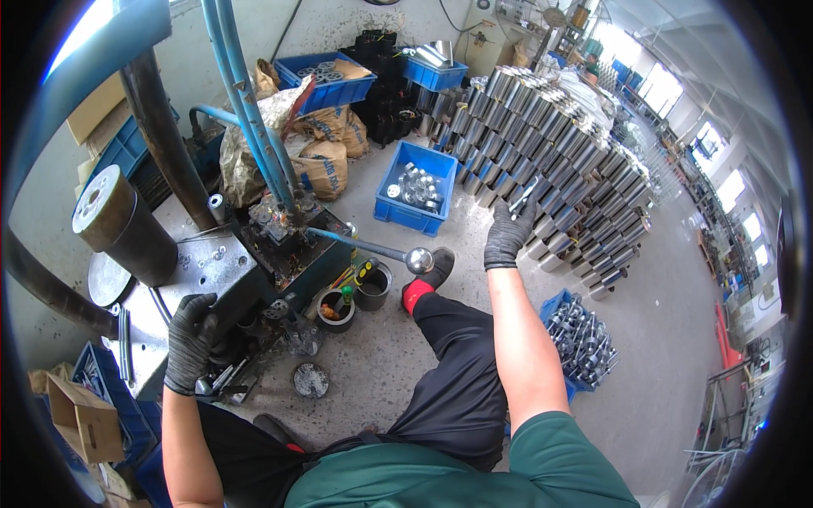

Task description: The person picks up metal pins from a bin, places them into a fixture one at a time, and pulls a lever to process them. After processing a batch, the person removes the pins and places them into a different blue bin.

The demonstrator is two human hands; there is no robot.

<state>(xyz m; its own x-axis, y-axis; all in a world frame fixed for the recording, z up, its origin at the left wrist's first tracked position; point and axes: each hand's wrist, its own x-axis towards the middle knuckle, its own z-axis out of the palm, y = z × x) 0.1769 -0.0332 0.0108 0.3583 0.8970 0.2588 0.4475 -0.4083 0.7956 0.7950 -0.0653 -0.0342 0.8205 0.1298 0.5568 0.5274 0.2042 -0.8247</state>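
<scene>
In a grey knit glove, my right hand (511, 234) is raised in front of the stacked metal cylinders (550, 144). Its fingers are closed on a small shiny metal shaft (522, 196), whose far end sticks up past them. My left hand (190, 345), gloved the same way, hovers by the edge of the steel press table (222, 264). Its fingers are loosely bent and apart from the thumb, with nothing seen in them. On the table stands a thick dark cylinder (135, 229) with a pale top. The press lever (360, 244) reaches out between my hands, ending in a ball knob (418, 260).
A blue crate (417, 146) of round metal parts sits on the floor ahead. Shaft-like parts (582, 343) fill another crate at my right. Below the lever stand tool cups (373, 286) and a small tin (311, 380). A cardboard box (83, 419) lies at lower left.
</scene>
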